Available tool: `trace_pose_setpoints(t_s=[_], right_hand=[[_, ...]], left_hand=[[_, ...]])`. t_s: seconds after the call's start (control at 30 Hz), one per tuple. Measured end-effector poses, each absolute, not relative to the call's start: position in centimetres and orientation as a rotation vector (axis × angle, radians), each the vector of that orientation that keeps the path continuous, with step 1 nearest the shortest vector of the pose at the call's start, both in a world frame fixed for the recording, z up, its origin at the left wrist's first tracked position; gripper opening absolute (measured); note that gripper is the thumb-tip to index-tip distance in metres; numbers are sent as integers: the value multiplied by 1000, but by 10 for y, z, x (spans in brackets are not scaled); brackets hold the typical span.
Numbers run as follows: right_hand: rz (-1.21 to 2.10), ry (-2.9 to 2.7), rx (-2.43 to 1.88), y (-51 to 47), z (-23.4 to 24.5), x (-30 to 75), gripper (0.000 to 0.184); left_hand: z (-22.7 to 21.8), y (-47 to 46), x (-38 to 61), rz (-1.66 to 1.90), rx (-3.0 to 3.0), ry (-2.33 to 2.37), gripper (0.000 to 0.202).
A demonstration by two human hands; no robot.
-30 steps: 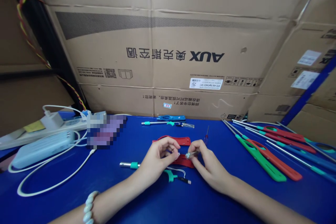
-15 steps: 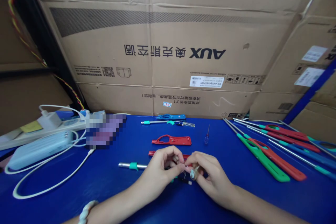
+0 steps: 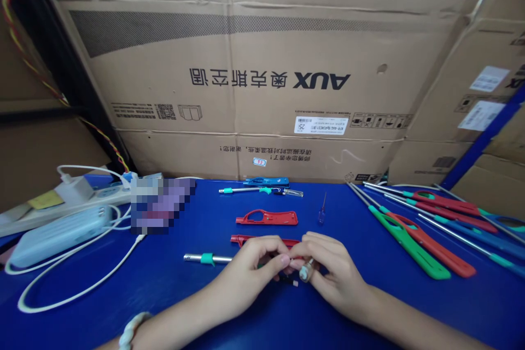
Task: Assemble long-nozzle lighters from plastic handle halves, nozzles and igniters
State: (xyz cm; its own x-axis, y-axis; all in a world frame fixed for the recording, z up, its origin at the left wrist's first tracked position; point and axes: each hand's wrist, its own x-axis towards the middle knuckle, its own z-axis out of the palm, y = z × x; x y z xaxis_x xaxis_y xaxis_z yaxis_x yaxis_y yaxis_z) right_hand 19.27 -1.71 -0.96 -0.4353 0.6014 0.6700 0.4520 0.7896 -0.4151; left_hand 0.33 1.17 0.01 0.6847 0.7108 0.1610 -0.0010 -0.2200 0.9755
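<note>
My left hand (image 3: 254, 270) and my right hand (image 3: 328, 273) meet over the blue table (image 3: 184, 306), fingertips pinched together. The right hand holds a small clear cylinder (image 3: 305, 272) with a round end. The left fingers pinch something small next to it that I cannot make out. Under the hands lie a metal tube with a teal collar (image 3: 205, 258) and a red plastic handle half (image 3: 262, 240). Another red handle half (image 3: 266, 219) lies just beyond.
Several long lighters with red, green and blue handles (image 3: 426, 229) lie at the right. A small screwdriver (image 3: 322, 212) and another tube assembly (image 3: 262, 191) lie farther back. A power strip, power bank (image 3: 57, 235) and white cables sit left. Cardboard boxes (image 3: 266, 82) wall the rear.
Both hands came down and nearer to me, from above the far red handle half to the near one. The clear cylinder turned its round end toward me.
</note>
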Motion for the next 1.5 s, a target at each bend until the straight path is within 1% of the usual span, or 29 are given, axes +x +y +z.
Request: trace_pose_setpoints(t_s=[0.2, 0.37, 0.6, 0.83, 1.03, 1.1, 1.17, 1.33, 1.5], right_hand=[[288, -2071, -762, -19, -4, 189, 15], [318, -2099, -772, -23, -2, 190, 19], [278, -2067, -837, -29, 5, 187, 17], [305, -2080, -846, -29, 0, 186, 18], [515, -2114, -885, -32, 6, 190, 17], [556, -2133, -885, -32, 9, 191, 13], [515, -2153, -892, -29, 10, 194, 9], [253, -2253, -974, -21, 6, 198, 14], [-16, -2382, -976, -19, 4, 198, 20]], left_hand=[[5, 9, 1, 655, 1815, 589, 33], [6, 8, 0, 588, 1739, 504, 32], [3, 8, -1, 716, 1853, 577, 36], [0, 4, 2, 677, 1641, 530, 30], [-3, 6, 4, 770, 1570, 501, 30], [-2, 7, 3, 806, 1592, 524, 30], [-2, 8, 2, 834, 1627, 545, 29], [-1, 8, -1, 859, 1720, 588, 29], [2, 11, -3, 814, 1957, 620, 31]])
